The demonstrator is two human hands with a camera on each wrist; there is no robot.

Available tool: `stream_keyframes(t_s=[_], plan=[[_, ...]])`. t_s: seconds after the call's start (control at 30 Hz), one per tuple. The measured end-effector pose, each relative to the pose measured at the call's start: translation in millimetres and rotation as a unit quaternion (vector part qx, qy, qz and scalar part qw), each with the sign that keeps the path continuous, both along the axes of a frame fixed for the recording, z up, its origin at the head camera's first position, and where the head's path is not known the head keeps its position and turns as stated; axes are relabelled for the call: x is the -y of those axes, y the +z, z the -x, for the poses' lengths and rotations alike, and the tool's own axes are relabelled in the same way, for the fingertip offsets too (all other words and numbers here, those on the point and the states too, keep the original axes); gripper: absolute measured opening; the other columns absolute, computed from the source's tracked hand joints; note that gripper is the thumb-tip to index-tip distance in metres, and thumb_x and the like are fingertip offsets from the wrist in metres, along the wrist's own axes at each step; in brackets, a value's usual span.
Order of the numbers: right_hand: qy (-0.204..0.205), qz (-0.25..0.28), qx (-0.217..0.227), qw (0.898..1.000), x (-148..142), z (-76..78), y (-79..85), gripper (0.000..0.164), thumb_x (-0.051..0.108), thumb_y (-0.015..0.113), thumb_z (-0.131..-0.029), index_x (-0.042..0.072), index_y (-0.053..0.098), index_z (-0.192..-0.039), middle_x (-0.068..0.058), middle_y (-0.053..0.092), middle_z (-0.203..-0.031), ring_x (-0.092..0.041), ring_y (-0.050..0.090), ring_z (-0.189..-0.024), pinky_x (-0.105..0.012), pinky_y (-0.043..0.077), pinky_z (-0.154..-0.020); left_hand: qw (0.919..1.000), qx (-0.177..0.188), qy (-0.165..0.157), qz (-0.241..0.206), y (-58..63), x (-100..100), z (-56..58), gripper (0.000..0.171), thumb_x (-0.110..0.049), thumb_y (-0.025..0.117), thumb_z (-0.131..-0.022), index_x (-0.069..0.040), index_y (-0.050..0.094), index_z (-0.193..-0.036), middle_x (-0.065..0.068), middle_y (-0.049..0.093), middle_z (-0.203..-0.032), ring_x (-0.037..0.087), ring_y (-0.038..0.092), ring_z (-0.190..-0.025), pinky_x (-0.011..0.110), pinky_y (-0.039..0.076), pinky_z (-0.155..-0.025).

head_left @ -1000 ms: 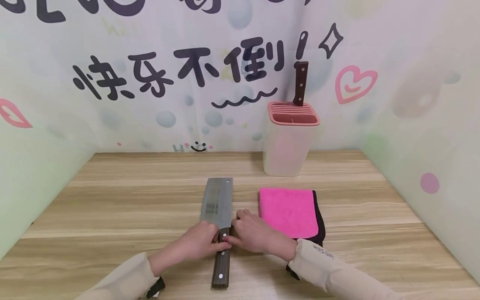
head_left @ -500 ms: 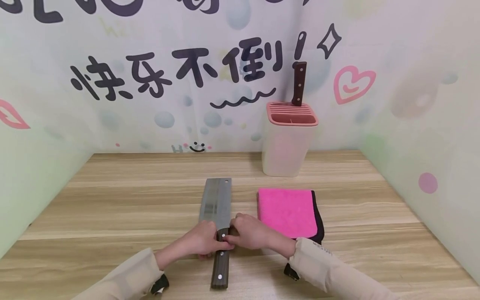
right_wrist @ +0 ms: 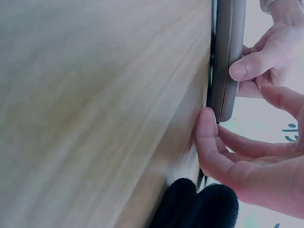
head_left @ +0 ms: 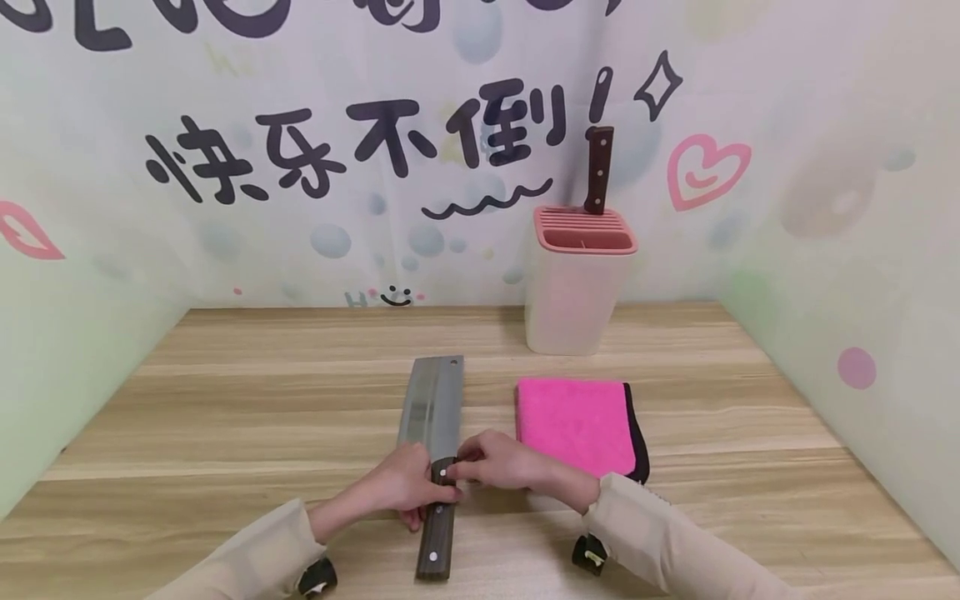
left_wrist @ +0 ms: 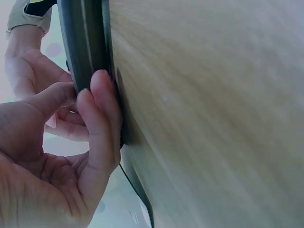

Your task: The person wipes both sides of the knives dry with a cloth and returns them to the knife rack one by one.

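Partly covered by the left hand [head_left: 397, 479], whose fingers pinch its handle [head_left: 437, 537], the cleaver [head_left: 437, 400] lies on the tabletop [head_left: 225, 400]. The right hand [head_left: 502, 460] holds loosely curved fingers beside it, any contact unclear.

– Specify the location type.
– I am stationed at a booth-like enclosure [head_left: 810, 292]; the room beyond it cannot be determined. Printed, lettered sheeting [head_left: 277, 250] bounds my wood-grain worktop [head_left: 232, 383] on three sides.
– Specify kitchen indicators.
– Two: a cleaver [head_left: 438, 417] before me and a slotted knife holder [head_left: 570, 300] towards the rear.
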State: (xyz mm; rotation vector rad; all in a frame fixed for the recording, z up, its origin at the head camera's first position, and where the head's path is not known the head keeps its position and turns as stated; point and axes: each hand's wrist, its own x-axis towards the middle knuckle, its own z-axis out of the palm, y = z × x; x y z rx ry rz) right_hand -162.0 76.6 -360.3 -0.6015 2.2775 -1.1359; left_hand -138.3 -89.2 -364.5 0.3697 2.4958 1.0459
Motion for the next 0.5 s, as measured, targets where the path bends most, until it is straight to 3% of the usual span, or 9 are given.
stream_keyframes(t_s=[0.2, 0.5], plan=[[-0.027, 0.082, 0.091, 0.992, -2.6, 1.5, -0.8, 0.026, 0.014, 0.055, -0.086, -0.008, 0.057, -0.099, -0.011, 0.062, -0.087, -0.019, 0.061, -0.079, -0.029, 0.052, -0.07, 0.9996, 0.026, 0.006, -0.008, 2.0, 2.4, 0.1, 0.034, -0.017, 0.067, -0.076, -0.001, 0.052, -0.051, 0.007, 0.054, -0.042, 0.012, 0.053, -0.035, 0.024, 0.047, -0.037], [-0.047, 0.196, 0.201, 0.959, -3.2, 3.9, -7.2, 0.032, 0.008, 0.041, -0.091, -0.018, 0.046, -0.109, -0.026, 0.058, -0.103, -0.03, 0.059, -0.096, -0.033, 0.048, -0.084, 0.995, 0.065, 0.009, -0.075, 0.5, 8.1, -0.5, 0.032, -0.017, 0.068, -0.075, -0.002, 0.049, -0.054, 0.006, 0.055, -0.05, 0.015, 0.057, -0.041, 0.028, 0.05, -0.041]])
